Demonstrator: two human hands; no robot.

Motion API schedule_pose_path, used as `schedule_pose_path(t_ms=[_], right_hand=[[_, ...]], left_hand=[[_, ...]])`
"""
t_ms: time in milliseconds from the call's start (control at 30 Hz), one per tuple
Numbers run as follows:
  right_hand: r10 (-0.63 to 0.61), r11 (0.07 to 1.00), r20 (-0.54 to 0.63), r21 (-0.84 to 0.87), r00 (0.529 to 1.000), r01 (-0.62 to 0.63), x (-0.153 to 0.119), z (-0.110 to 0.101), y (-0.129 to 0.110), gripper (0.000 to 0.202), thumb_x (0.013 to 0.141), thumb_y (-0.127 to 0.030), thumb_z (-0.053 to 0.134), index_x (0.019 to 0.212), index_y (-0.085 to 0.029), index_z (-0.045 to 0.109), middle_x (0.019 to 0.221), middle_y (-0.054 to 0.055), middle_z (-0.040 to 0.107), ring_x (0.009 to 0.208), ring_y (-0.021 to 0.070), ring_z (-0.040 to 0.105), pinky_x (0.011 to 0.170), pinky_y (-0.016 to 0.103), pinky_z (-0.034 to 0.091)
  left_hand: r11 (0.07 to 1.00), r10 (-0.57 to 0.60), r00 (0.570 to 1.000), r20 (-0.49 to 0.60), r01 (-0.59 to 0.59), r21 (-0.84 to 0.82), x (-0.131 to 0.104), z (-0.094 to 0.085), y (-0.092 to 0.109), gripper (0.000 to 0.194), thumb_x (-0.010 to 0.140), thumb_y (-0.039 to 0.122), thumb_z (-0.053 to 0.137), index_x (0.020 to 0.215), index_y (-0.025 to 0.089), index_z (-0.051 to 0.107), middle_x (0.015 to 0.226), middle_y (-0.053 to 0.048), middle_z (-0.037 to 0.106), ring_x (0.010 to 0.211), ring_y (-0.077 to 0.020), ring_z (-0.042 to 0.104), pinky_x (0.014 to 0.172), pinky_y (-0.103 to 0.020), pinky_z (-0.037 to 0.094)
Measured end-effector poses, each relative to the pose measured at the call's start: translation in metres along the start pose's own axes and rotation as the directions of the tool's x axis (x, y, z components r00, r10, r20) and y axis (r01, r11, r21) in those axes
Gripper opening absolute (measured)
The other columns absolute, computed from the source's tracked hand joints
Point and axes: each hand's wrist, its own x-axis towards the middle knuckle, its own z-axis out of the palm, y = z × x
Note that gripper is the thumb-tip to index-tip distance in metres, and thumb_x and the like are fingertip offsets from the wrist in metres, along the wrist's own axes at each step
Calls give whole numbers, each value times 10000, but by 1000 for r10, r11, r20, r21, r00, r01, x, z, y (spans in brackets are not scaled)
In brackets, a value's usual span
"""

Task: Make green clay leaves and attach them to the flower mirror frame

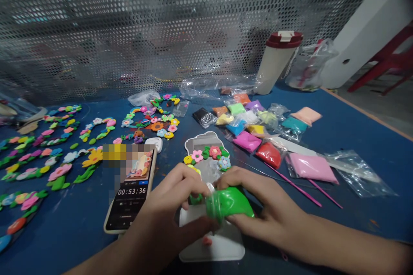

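Observation:
A clear bag of green clay (236, 203) is between my two hands. My right hand (265, 206) grips its full end, fingers on top and thumb below. My left hand (180, 206) pinches the clear, gathered end of the bag, slightly blurred. Beneath both hands lies a white-framed, cloud-topped mirror (222, 249). Clay flowers line its upper edge, among them a red flower (214, 151), a pink flower (197, 156) and a blue flower (224, 163). A small reddish bit of clay (207, 240) rests on its lower part. My hands hide the mirror's middle.
A phone (129, 206) showing a timer leans left of my left hand. Several flower-decorated clay pieces (97, 129) cover the left side. Bagged coloured clays (247, 141), pink tools (298, 188) and a tumbler (278, 62) are on the right. Perforated metal (161, 30) stands behind.

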Motion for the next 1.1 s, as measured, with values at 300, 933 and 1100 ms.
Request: schedule_pose_path(t_ms=[300,933,1100], right_hand=[[32,999,-47,24,998,-31,-4,6,-1,230,743,-80,553,935,-207,536,889,0,589,791,146,542,710,256,438],[137,982,-14,136,991,-134,1,-1,-7,166,804,-222,603,951,-202,528,881,7,566,814,163,532,680,263,428],[137,974,-55,189,989,-124,0,0,-2,167,810,-199,592,955,-215,509,864,-8,540,788,149,510,669,250,415]], left_hand=[[993,-30,999,19,28,116,-5,5,4,315,746,57,635,944,277,527,914,49,518,728,-100,494,618,-183,387],[939,-327,939,104,335,-76,5,-19,11,156,818,268,591,695,196,528,645,52,516,594,-101,466,526,-194,340],[828,-476,874,103,484,-285,6,-15,5,144,797,301,575,736,196,498,578,53,553,525,-93,511,502,-178,388]])
